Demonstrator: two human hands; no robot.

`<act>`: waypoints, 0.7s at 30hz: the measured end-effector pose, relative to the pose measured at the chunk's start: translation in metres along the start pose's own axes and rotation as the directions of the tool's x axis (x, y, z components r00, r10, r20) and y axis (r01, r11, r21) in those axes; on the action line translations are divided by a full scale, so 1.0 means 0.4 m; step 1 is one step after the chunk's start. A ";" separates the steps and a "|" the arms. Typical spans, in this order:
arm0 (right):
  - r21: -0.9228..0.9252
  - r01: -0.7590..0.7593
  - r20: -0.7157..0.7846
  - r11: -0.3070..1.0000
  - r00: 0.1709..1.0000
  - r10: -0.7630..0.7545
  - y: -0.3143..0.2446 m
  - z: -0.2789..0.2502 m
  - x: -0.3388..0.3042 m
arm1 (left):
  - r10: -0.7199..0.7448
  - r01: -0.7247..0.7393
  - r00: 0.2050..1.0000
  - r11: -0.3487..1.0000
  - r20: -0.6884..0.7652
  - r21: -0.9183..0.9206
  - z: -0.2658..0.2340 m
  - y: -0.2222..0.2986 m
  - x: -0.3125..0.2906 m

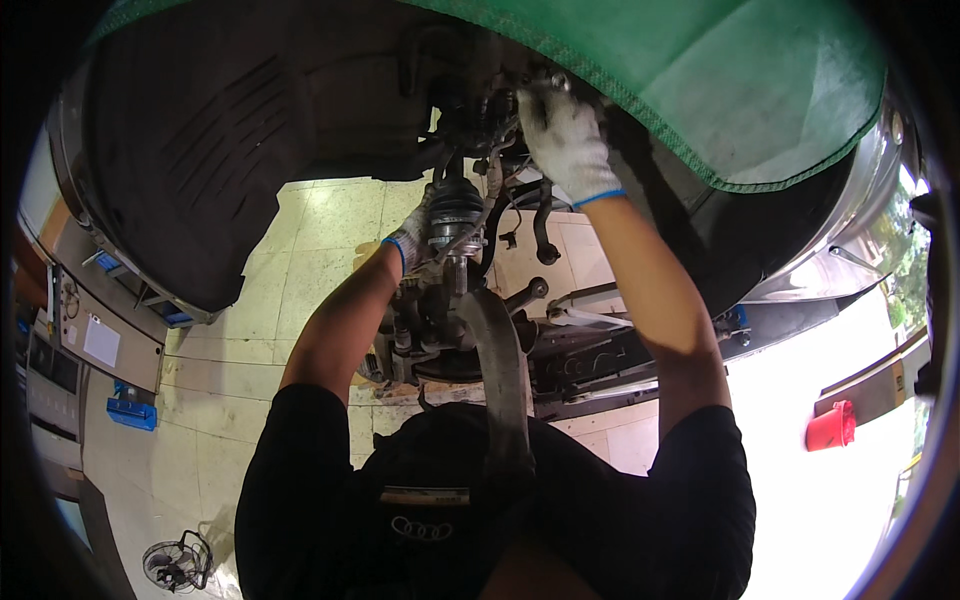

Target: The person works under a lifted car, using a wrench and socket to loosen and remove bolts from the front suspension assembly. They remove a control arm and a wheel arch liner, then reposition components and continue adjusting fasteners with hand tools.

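Observation:
A drive shaft with a ribbed black rubber boot (456,200) and a metal splined end (455,270) hangs down in the wheel arch. My left hand (412,236), in a white knit glove with a blue cuff, is against the left side of this shaft, its fingers hidden behind it. Higher and to the right, my right hand (568,148), gloved likewise, reaches up among dark suspension parts. Its fingers are curled at a part near the top, too dark to make out. A thin cable runs down between both hands.
A black wheel-arch liner (190,150) curves on the left, and a green fender cover (760,90) hangs at top right. Suspension arms (545,225) and a brake-side knuckle (405,335) sit below. A blue box (132,412), a fan (177,562) and a red bucket (830,427) stand around.

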State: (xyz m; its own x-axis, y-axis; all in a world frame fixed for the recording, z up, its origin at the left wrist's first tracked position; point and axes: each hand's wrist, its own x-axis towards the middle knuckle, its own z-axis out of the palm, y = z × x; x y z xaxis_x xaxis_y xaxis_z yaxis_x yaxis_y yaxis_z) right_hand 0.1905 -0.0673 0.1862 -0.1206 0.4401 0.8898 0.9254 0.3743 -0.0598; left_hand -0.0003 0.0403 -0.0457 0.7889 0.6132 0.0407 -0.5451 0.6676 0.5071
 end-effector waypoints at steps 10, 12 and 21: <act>0.095 0.188 0.146 0.978 0.969 -0.200 -0.007 0.048 -0.209 | -0.005 -0.008 0.992 0.995 -0.128 -0.104 0.096 -0.005 -0.026; 0.079 0.323 0.149 0.943 0.932 -0.332 -0.014 0.042 -0.205 | 0.003 -0.027 0.983 0.991 -0.184 -0.130 0.091 -0.003 -0.024; -0.097 -0.075 0.148 0.992 0.985 0.089 0.052 0.076 0.153 | -0.069 0.071 0.958 0.997 -0.278 -0.002 0.022 0.001 -0.019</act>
State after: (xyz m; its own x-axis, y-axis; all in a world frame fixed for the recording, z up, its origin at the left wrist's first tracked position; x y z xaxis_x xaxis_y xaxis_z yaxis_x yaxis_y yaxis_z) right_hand 0.1916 -0.0080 0.2256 -0.0896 0.5872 0.8045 0.9623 0.2592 -0.0820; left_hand -0.0041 0.0323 -0.0384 0.7147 0.6587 -0.2352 -0.4878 0.7105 0.5073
